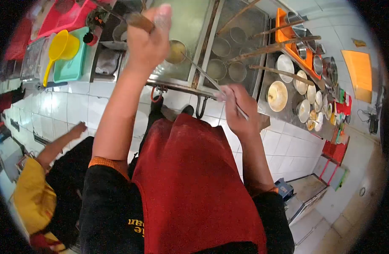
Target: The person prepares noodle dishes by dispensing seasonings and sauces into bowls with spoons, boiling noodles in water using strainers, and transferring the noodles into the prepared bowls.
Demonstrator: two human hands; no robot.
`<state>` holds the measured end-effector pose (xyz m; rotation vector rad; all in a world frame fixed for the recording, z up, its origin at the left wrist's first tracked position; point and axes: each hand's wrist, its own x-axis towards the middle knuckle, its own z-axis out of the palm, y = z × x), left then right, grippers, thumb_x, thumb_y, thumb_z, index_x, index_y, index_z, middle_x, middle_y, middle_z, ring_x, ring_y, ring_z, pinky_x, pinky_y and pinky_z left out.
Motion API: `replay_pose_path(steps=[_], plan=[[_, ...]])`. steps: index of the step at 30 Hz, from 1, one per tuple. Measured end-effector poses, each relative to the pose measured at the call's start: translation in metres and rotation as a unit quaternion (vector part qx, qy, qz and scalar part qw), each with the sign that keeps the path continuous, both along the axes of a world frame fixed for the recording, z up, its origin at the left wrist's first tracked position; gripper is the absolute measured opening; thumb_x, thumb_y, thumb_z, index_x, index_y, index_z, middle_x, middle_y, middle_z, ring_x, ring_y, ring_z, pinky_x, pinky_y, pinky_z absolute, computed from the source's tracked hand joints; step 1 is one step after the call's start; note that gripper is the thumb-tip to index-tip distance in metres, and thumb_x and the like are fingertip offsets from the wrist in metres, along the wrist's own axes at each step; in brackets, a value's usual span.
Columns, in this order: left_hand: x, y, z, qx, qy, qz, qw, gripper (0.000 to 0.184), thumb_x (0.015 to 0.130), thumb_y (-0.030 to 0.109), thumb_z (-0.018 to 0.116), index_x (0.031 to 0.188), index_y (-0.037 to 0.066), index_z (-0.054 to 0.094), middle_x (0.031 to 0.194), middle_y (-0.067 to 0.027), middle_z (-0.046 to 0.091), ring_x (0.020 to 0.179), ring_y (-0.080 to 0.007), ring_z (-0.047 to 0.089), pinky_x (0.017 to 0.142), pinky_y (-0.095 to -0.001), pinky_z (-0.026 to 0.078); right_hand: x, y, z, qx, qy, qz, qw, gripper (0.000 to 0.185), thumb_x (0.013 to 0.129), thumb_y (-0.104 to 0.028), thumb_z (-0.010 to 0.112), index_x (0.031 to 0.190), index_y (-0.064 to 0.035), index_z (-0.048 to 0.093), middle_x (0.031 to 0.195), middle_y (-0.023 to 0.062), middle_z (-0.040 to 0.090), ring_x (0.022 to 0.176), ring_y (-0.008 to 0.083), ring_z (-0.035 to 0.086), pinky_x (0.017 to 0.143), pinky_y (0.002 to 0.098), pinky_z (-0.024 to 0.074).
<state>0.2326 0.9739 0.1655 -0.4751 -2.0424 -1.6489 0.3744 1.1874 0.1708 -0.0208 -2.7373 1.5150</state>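
My left hand (150,40) is raised over the left vat of cloudy liquid (184,21), fingers wrapped round a wooden handle (140,23). What hangs on the handle's far end is hidden by the hand. Just right of it, a round strainer basket (176,51) with pale yellowish contents sits in the vat. My right hand (239,108) is closed on a pair of long thin chopsticks (206,77), in front of the vats' edge. The chopstick tips slant up-left into the basket. Whether the left hand's handle belongs to this basket I cannot tell.
A second vat holds several strainer baskets (217,70) with wooden handles (283,46) sticking out rightward. Bowls (278,96) and an orange tray (283,25) stand right. A yellow dipper (62,46) lies left on a teal tray (78,63). Another person (36,190) is at lower left.
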Motion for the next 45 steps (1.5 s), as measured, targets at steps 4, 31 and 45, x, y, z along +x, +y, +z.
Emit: replay_pose_path(steps=[4, 31, 45], plan=[[-0.012, -0.008, -0.007, 0.036, 0.074, -0.059, 0.995, 0.036, 0.096, 0.023, 0.053, 0.068, 0.0, 0.048, 0.056, -0.0075, 0.038, 0.05, -0.0197, 0.035, 0.048, -0.0331, 0.032, -0.058, -0.031, -0.044, 0.063, 0.068, 0.053, 0.994, 0.008, 0.088, -0.01, 0.055, 0.089, -0.0023, 0.054, 0.074, 0.0196, 0.061, 0.071, 0.0408, 0.06, 0.062, 0.0417, 0.0485], [-0.06, -0.068, -0.042, -0.036, -0.046, -0.183, 0.981, 0.014, 0.086, 0.003, 0.059, 0.075, -0.002, 0.055, 0.06, -0.0109, 0.044, 0.053, -0.0201, 0.042, 0.05, -0.0336, 0.035, -0.06, -0.108, -0.121, -0.017, -0.028, -0.031, 0.999, 0.01, 0.087, -0.007, 0.055, 0.092, 0.0014, 0.055, 0.08, 0.0243, 0.06, 0.078, 0.0437, 0.061, 0.067, 0.0438, 0.0482], [-0.064, -0.05, -0.059, 0.025, -0.132, -0.175, 0.975, 0.045, 0.098, 0.03, 0.045, 0.063, 0.004, 0.035, 0.059, -0.0036, 0.029, 0.055, -0.015, 0.032, 0.05, -0.0322, 0.027, -0.07, -0.108, -0.132, 0.09, -0.082, -0.034, 0.992, 0.02, 0.089, -0.02, 0.047, 0.093, -0.0007, 0.052, 0.085, 0.023, 0.06, 0.08, 0.0421, 0.059, 0.07, 0.0494, 0.0466]])
